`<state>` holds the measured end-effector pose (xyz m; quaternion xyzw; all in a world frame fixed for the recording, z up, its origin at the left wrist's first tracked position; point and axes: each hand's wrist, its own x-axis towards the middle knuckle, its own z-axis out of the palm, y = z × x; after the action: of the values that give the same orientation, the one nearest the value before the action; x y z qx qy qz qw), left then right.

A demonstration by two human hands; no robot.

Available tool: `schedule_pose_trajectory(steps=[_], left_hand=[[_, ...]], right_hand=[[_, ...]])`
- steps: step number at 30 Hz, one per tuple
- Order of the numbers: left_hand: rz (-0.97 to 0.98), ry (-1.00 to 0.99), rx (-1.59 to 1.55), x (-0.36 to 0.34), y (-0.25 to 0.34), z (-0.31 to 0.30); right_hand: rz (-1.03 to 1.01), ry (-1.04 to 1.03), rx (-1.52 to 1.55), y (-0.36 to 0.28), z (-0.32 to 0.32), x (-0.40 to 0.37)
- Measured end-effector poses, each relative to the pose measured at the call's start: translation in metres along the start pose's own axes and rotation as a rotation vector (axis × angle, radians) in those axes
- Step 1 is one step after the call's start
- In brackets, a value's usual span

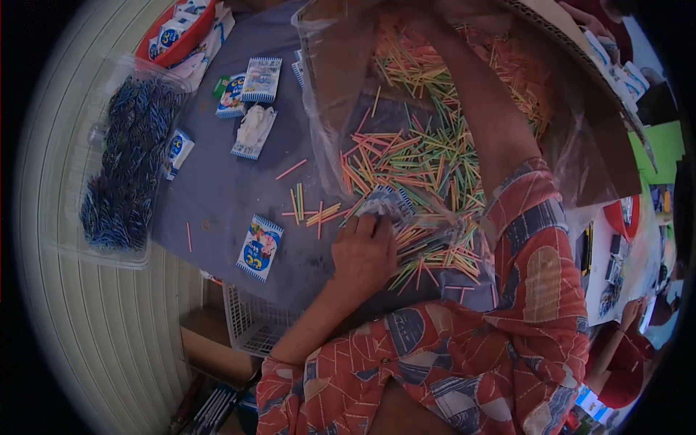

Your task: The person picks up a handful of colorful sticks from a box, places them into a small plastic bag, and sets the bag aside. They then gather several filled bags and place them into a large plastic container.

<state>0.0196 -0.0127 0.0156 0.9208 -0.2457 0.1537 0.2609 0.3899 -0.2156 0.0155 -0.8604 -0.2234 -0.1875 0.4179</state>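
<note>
A small blue-and-white packet (395,199) is held in the curled fingers of the left hand (365,250), over loose coloured sticks (428,163) spread at the mouth of a cardboard box (602,167). The 2 hands are set well apart, the right arm (493,109) being stretched across the sticks into the box, and whether anything is gripped by the right hand (422,20) cannot be told at the dim top edge. On the grey table (206,196), 1 printed wrapper (259,248) is laid flat left of the left hand.
</note>
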Motion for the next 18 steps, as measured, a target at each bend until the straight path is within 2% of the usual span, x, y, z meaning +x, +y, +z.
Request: schedule_pose_trajectory(steps=[3,6,8,9,11,12,14,15,17,18], left_hand=[[-0.034,0.037,-0.121,-0.005,-0.005,0.003],[-0.041,0.061,-0.153,-0.009,-0.004,0.004],[-0.049,0.054,-0.141,-0.008,-0.003,0.001],[-0.085,0.038,-0.170,-0.007,-0.002,-0.002],[-0.125,0.017,-0.210,-0.006,0.000,-0.007],[-0.141,0.008,-0.234,-0.004,-0.002,-0.008],[-0.162,-0.015,-0.275,-0.001,-0.006,-0.011],[-0.156,-0.032,-0.261,-0.001,-0.007,-0.011],[-0.161,-0.077,-0.275,-0.005,-0.011,-0.009],[-0.178,-0.047,-0.385,-0.006,-0.016,-0.008]], right_hand=[[-0.069,0.063,0.033,-0.013,-0.016,0.021],[-0.134,0.111,0.072,0.019,-0.011,0.064],[0.131,-0.110,-0.851,0.005,-0.006,0.069],[0.129,-0.109,-0.844,0.000,-0.004,0.068],[0.006,0.320,-0.493,0.011,-0.002,0.058],[0.010,0.311,-0.498,0.018,-0.012,0.049],[-0.049,-0.085,0.469,0.022,-0.041,0.026],[-0.026,-0.088,0.462,0.020,-0.042,0.014],[0.371,0.295,0.774,0.011,-0.040,-0.019],[0.400,0.296,0.759,-0.014,-0.051,-0.044]])
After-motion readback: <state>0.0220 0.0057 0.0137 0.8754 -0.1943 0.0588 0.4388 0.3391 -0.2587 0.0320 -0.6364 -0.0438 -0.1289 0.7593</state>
